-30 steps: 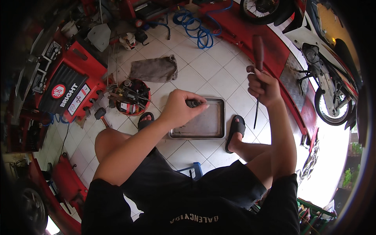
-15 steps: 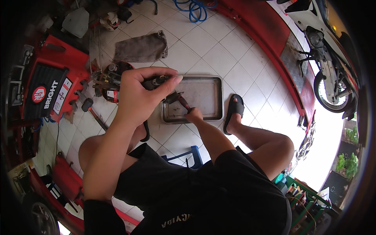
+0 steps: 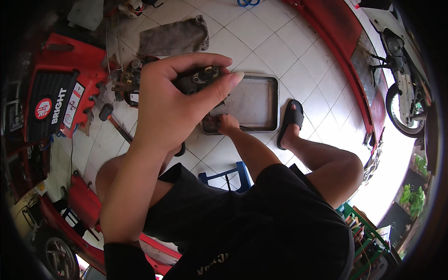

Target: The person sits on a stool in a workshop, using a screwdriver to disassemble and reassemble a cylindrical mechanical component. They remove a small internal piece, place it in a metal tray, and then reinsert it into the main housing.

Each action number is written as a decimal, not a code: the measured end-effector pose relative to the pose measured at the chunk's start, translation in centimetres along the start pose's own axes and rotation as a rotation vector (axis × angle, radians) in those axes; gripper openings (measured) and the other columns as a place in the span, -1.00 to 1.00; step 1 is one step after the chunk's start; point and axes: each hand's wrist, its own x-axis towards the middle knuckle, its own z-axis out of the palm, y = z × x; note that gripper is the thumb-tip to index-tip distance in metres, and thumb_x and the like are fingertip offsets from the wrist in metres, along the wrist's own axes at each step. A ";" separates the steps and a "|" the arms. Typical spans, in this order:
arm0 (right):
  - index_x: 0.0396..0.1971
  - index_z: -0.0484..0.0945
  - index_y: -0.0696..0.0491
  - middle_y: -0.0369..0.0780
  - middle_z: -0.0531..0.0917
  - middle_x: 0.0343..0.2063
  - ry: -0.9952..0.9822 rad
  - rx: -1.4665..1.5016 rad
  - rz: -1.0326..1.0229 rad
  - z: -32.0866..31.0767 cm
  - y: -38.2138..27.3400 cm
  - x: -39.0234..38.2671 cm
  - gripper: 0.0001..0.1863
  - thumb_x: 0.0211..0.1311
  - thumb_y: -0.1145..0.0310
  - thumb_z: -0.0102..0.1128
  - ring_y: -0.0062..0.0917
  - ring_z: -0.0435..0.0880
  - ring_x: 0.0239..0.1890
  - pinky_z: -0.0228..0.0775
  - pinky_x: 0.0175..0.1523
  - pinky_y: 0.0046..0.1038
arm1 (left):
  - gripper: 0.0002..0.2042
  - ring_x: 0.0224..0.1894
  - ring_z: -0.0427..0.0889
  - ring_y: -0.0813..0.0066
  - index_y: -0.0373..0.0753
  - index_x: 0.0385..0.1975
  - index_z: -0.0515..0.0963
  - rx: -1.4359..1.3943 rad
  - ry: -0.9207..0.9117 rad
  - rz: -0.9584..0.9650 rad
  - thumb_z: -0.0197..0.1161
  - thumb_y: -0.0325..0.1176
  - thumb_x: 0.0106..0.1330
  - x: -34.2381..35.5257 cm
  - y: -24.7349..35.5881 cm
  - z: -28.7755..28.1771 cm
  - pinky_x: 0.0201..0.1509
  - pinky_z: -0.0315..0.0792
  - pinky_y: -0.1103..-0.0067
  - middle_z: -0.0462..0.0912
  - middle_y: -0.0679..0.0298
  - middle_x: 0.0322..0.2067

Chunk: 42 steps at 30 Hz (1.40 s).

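My left hand point(image 3: 165, 107) is raised in the middle of the view, fingers wrapped round a dark metal part point(image 3: 198, 79) with small bright fittings. Below and farther away sits a shallow metal tray point(image 3: 274, 105) on the tiles, partly hidden by that hand. Over its near left part my right hand point(image 3: 227, 123) grips a screwdriver point(image 3: 212, 122) by its dark red handle, low and lying flatter. Whether it rests on the tray I cannot tell. The lower end of the part in my left hand is hidden.
A grey rag point(image 3: 172, 35) lies beyond the tray. At left are a red machine point(image 3: 56, 56), a mallet point(image 3: 106, 112) and a tub of parts point(image 3: 126, 79). A blue stool frame point(image 3: 242, 175) is between my legs. At right stand a red platform point(image 3: 340, 65), a motorcycle point(image 3: 396, 70) and a green rack point(image 3: 364, 233).
My right hand has swung down and left from upright beside the tray to low over it with the screwdriver. My left hand has come up nearer the camera. The view has shifted.
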 end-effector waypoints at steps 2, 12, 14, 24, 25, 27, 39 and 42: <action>-0.11 0.74 -0.12 -0.09 0.75 -0.13 -0.019 0.013 -0.029 0.3 -0.9 -0.3 -0.70 0.14 0.32 0.26 -0.16 0.73 0.00 0.60 0.10 -0.16 | -0.75 -0.24 0.66 0.66 -0.37 -0.11 0.72 -0.015 -0.001 -0.038 0.50 -0.49 0.23 -0.1 -0.1 -0.1 -0.13 0.51 0.70 0.76 0.28 -0.27; -0.19 0.76 -0.15 -0.12 0.77 -0.20 -0.037 -0.123 -0.157 2.7 -1.7 1.9 -0.78 0.24 0.31 0.19 -0.20 0.75 -0.02 0.61 0.03 -0.19 | -0.72 -0.20 0.70 0.50 -0.45 -0.01 0.65 -0.024 -0.004 -0.061 0.40 -0.52 0.30 -0.3 -0.6 -1.2 -0.05 0.58 0.56 0.74 0.18 -0.20; -0.16 0.75 -0.15 -0.13 0.77 -0.21 -0.058 -0.146 -0.179 2.7 -1.8 1.9 -0.76 0.30 0.30 0.12 -0.20 0.75 -0.02 0.61 0.03 -0.19 | -0.71 -0.19 0.70 0.48 -0.46 0.01 0.63 -0.044 -0.023 -0.059 0.38 -0.53 0.32 -0.4 -1.2 -1.7 -0.05 0.59 0.54 0.73 0.16 -0.20; -0.11 0.73 -0.08 -0.12 0.77 -0.19 -0.053 0.134 -0.155 -5.8 1.5 -2.3 -0.64 0.29 -0.02 0.30 -0.09 0.72 -0.07 0.54 0.04 -0.12 | -0.63 -0.15 0.76 0.33 -0.37 0.05 0.44 -0.444 0.024 -0.276 0.40 -0.58 0.29 1.6 -2.2 -0.9 0.01 0.59 0.50 0.71 0.15 -0.18; -0.13 0.74 -0.07 -0.13 0.77 -0.24 -0.066 0.170 -0.153 -7.8 1.8 -3.0 -0.67 0.27 0.03 0.33 -0.16 0.74 -0.11 0.55 0.01 -0.17 | -0.63 -0.14 0.75 0.33 -0.36 0.06 0.45 -0.424 0.040 -0.246 0.39 -0.57 0.30 1.7 -2.6 -0.9 0.01 0.61 0.45 0.69 0.13 -0.17; -0.16 0.76 -0.04 -0.16 0.78 -0.32 -0.089 0.239 -0.142 -12.4 2.6 -5.1 -0.74 0.23 0.15 0.39 -0.31 0.77 -0.18 0.56 -0.04 -0.26 | -0.64 -0.11 0.71 0.32 -0.34 0.07 0.46 -0.391 0.065 -0.183 0.38 -0.55 0.32 1.9 -2.9 -0.6 0.01 0.66 0.36 0.65 0.11 -0.13; -0.20 0.73 0.19 -0.44 0.58 -0.53 0.199 1.224 -0.458 -37.8 -3.3 -24.7 -0.80 0.23 0.43 0.50 -0.82 0.28 -0.58 0.07 -0.48 -0.64 | -0.44 0.06 0.57 0.54 -0.30 -0.02 0.41 0.034 -0.325 0.147 0.62 -0.59 0.01 -1.0 -1.4 5.0 0.22 0.48 0.52 0.53 0.23 0.06; -0.25 0.75 0.16 -0.46 0.58 -0.55 0.364 0.955 -0.526 -37.8 -4.4 -28.1 -0.82 0.17 0.45 0.55 -0.84 0.27 -0.58 0.10 -0.45 -0.63 | -0.45 0.01 0.63 0.54 -0.26 -0.06 0.45 0.050 -0.467 0.218 0.64 -0.57 -0.03 -2.3 -1.2 6.4 0.16 0.53 0.52 0.59 0.26 -0.01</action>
